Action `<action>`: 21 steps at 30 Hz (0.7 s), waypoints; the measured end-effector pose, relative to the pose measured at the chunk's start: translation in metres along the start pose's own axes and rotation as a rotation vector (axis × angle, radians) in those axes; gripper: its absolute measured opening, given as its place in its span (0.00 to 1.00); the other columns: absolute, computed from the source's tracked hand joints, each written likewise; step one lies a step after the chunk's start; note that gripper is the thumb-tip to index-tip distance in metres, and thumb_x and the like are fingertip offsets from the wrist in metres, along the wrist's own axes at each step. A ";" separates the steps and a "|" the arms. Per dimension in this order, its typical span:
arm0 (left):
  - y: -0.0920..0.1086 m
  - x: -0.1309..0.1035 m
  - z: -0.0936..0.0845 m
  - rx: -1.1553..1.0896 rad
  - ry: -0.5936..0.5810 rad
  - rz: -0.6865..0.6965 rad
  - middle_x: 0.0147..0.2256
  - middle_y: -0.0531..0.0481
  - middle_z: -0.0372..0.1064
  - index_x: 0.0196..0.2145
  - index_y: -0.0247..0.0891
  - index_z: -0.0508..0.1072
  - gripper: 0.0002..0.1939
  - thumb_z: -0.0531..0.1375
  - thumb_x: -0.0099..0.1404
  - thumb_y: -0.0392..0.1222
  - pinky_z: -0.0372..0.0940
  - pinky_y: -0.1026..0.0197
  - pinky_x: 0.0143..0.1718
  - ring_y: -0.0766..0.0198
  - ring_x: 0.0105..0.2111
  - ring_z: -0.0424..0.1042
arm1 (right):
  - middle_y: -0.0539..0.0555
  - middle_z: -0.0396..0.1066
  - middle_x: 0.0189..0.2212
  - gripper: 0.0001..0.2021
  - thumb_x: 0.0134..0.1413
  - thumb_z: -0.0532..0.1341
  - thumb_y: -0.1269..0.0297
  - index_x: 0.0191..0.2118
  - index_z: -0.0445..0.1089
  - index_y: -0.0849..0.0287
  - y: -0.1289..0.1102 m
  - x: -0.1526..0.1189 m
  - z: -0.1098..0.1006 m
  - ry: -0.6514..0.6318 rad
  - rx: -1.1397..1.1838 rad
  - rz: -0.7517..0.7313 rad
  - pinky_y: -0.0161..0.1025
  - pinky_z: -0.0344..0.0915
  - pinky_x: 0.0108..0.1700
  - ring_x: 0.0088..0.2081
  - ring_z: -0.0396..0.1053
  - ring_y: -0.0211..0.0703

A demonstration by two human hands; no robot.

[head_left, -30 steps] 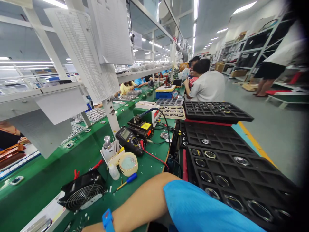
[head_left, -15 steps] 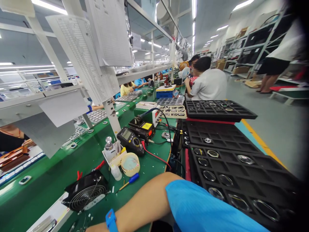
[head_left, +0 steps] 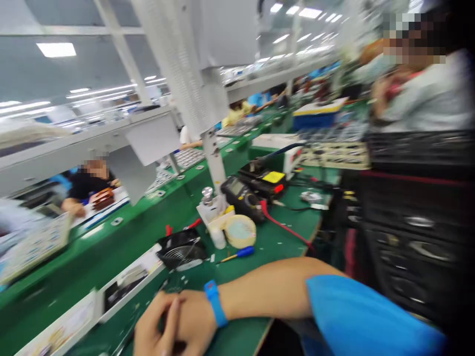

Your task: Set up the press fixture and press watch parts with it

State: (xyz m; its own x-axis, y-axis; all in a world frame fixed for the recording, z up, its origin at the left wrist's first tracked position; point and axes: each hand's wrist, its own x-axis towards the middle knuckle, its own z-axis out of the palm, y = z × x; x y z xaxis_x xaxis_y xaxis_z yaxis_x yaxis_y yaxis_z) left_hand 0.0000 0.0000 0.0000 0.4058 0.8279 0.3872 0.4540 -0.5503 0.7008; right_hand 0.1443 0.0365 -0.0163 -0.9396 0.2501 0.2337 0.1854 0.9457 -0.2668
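Note:
My right hand point(head_left: 176, 319), with a blue band point(head_left: 215, 302) on the wrist, is low over the green bench point(head_left: 237, 277). Its fingers are curled and partly cut off by the lower edge; what they hold, if anything, is hidden. Beyond the hand lie a black fan point(head_left: 183, 248) and a blue-handled screwdriver point(head_left: 245, 251). A roll of tape point(head_left: 240, 231) stands beside a small white bottle point(head_left: 218, 238). I do not see my left hand.
Behind the tape are a multimeter point(head_left: 241, 198) with a red lead and a black unit with a yellow label point(head_left: 273, 177). White trays point(head_left: 102, 301) line the left. Black compartment trays point(head_left: 419, 198) stand at the right. Other people sit across the line and at the right.
The view has swung left and blurred. My right hand, below the edge before, now shows with its fingers curled. More of the left trays and a person across the line have come into view.

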 end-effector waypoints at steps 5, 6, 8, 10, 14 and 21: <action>0.018 0.005 -0.006 -0.041 0.004 0.038 0.33 0.50 0.76 0.39 0.40 0.81 0.15 0.57 0.77 0.46 0.66 0.65 0.38 0.64 0.34 0.75 | 0.59 0.76 0.35 0.13 0.51 0.63 0.60 0.37 0.74 0.66 -0.004 -0.011 0.026 0.278 -0.009 0.081 0.38 0.69 0.40 0.38 0.72 0.46; 0.020 0.007 -0.006 -0.050 0.004 0.029 0.33 0.50 0.76 0.39 0.40 0.81 0.14 0.57 0.76 0.45 0.65 0.64 0.38 0.64 0.34 0.74 | 0.59 0.76 0.35 0.12 0.51 0.62 0.61 0.37 0.74 0.66 -0.003 -0.011 0.028 0.302 0.013 0.081 0.39 0.70 0.41 0.39 0.73 0.47; 0.022 0.008 -0.006 -0.070 0.000 0.010 0.34 0.50 0.76 0.38 0.40 0.81 0.13 0.57 0.76 0.43 0.64 0.64 0.39 0.64 0.35 0.74 | 0.59 0.76 0.35 0.13 0.51 0.61 0.63 0.40 0.75 0.65 -0.004 -0.012 0.029 0.317 0.059 0.078 0.40 0.70 0.43 0.40 0.73 0.48; 0.024 0.007 -0.006 -0.085 0.005 -0.004 0.34 0.50 0.76 0.38 0.40 0.81 0.12 0.57 0.75 0.41 0.64 0.63 0.39 0.64 0.35 0.73 | 0.59 0.76 0.36 0.14 0.50 0.60 0.65 0.42 0.75 0.65 -0.007 -0.012 0.027 0.324 0.101 0.078 0.41 0.70 0.44 0.41 0.74 0.48; 0.024 0.007 -0.006 -0.102 0.023 -0.011 0.34 0.50 0.76 0.37 0.40 0.81 0.11 0.58 0.73 0.39 0.63 0.63 0.38 0.64 0.34 0.72 | 0.59 0.76 0.36 0.14 0.49 0.60 0.67 0.42 0.75 0.64 -0.012 -0.014 0.023 0.349 0.182 0.118 0.42 0.71 0.46 0.42 0.73 0.48; 0.022 0.007 -0.005 -0.109 0.036 -0.011 0.33 0.50 0.76 0.35 0.39 0.79 0.09 0.59 0.71 0.37 0.63 0.63 0.37 0.64 0.34 0.72 | 0.59 0.76 0.37 0.12 0.50 0.60 0.71 0.42 0.75 0.64 -0.017 -0.017 0.014 0.316 0.247 0.193 0.41 0.70 0.48 0.43 0.73 0.47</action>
State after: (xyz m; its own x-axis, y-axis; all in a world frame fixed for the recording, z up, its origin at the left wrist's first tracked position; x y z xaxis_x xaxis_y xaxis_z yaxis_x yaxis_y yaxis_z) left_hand 0.0088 -0.0054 0.0215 0.3715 0.8385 0.3987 0.3682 -0.5273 0.7658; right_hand 0.1528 0.0131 -0.0287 -0.7535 0.5045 0.4215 0.2383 0.8072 -0.5401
